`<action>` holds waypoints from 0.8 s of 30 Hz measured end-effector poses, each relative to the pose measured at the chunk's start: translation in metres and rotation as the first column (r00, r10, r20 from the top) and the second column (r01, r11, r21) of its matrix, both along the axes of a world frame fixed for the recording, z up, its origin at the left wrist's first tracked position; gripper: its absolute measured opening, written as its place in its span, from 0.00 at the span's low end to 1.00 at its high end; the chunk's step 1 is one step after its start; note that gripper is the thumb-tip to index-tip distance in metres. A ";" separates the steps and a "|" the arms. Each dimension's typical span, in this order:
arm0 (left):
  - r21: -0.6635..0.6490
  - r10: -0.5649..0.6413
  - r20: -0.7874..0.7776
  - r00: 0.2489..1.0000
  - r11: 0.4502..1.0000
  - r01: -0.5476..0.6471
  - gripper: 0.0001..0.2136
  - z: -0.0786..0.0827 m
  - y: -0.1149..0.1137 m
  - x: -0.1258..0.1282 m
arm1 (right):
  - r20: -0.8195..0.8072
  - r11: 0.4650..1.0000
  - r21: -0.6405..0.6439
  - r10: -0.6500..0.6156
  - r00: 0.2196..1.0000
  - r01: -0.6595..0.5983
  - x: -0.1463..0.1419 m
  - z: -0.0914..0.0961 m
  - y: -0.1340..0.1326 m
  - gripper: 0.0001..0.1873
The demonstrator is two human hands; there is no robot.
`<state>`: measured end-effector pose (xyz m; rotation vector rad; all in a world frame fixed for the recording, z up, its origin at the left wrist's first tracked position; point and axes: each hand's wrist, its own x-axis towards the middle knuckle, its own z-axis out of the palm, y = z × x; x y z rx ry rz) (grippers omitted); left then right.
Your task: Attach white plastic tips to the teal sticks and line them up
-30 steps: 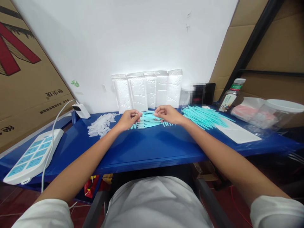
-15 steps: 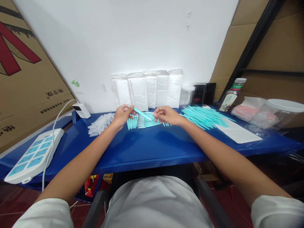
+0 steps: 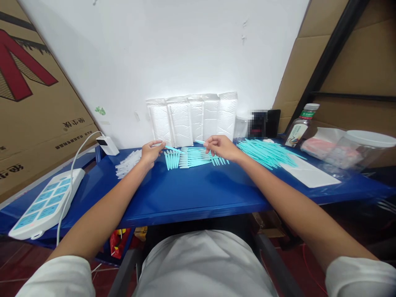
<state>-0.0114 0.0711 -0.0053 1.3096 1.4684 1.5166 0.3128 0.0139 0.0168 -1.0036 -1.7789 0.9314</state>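
My left hand (image 3: 151, 152) is closed, pinching a slim teal stick (image 3: 172, 148) shaped like an eyebrow razor, which points right. My right hand (image 3: 221, 147) pinches another such teal stick (image 3: 200, 142), its end sticking out to the left. Below and between the hands, rows of teal sticks with pale ends (image 3: 193, 159) lie on the blue table (image 3: 192, 189). A heap of small translucent white pieces (image 3: 127, 164) lies beside my left hand, partly hidden by the forearm. Right of my right hand is a large loose pile of teal sticks (image 3: 262, 152).
White padded packets (image 3: 181, 123) lean on the wall. A power strip (image 3: 46, 204) and a small white device (image 3: 107, 145) with a cable stand left. At right are a white sheet (image 3: 311, 173), a bottle (image 3: 301, 126), a clear tub (image 3: 355, 150) and a dark screen (image 3: 274, 123).
My left hand has moved slightly left and my right hand slightly up. A stick end now shows in my right hand; before, one long stick angled from my left hand toward it.
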 end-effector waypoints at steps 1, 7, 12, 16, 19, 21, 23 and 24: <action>0.005 -0.008 -0.004 1.000 1.000 0.008 0.25 -0.001 0.001 -0.001 | -0.003 1.000 0.000 -0.006 1.000 0.006 0.000 0.001 0.000 0.19; 0.028 -0.067 -0.058 0.996 0.997 0.069 0.29 -0.007 0.007 -0.010 | -0.022 0.999 0.009 -0.046 0.999 0.046 0.003 0.004 0.000 0.21; 0.014 -0.117 -0.111 0.987 0.993 0.119 0.32 -0.013 0.014 -0.017 | -0.037 0.996 0.033 -0.082 0.996 0.084 0.007 0.003 0.004 0.23; -0.008 -0.135 -0.141 0.981 0.991 0.135 0.31 -0.018 0.020 -0.024 | -0.046 0.994 0.047 -0.092 0.995 0.095 0.010 0.002 0.006 0.21; -0.019 -0.133 -0.171 0.976 0.991 0.132 0.30 -0.022 0.024 -0.030 | -0.046 0.994 0.047 -0.095 0.994 0.097 0.011 0.002 0.007 0.21; -0.025 -0.135 -0.196 0.971 0.991 0.132 0.30 -0.024 0.025 -0.032 | -0.045 0.994 0.046 -0.096 0.994 0.098 0.011 0.002 0.007 0.22; -0.028 -0.132 -0.224 0.966 0.991 0.129 0.29 -0.024 0.025 -0.033 | -0.045 0.994 0.043 -0.098 0.994 0.100 0.010 0.002 0.007 0.22; -0.030 -0.127 -0.237 0.963 0.992 0.123 0.29 -0.024 0.024 -0.033 | -0.045 0.994 0.041 -0.098 0.994 0.100 0.010 0.002 0.007 0.22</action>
